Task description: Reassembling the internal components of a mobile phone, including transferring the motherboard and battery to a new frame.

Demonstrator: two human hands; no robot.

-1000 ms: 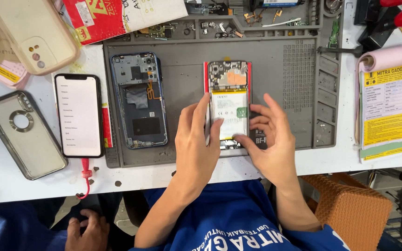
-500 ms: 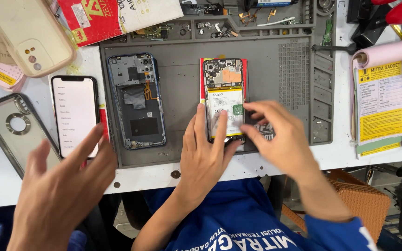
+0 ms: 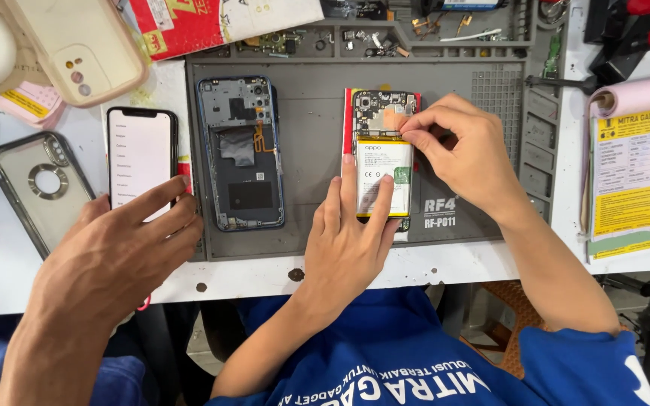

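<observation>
On the grey mat's middle, my left hand lies flat, fingers spread, on the opened phone; my right hand pinches its upper edge.

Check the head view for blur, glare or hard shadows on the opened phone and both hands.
Head view: sharp throughout, light even and soft; the opened phone shows no glare, and its battery is evenly lit. The left hand and right hand cast only faint shadows on the grey mat. The lit phone has a washed-out screen.
</observation>
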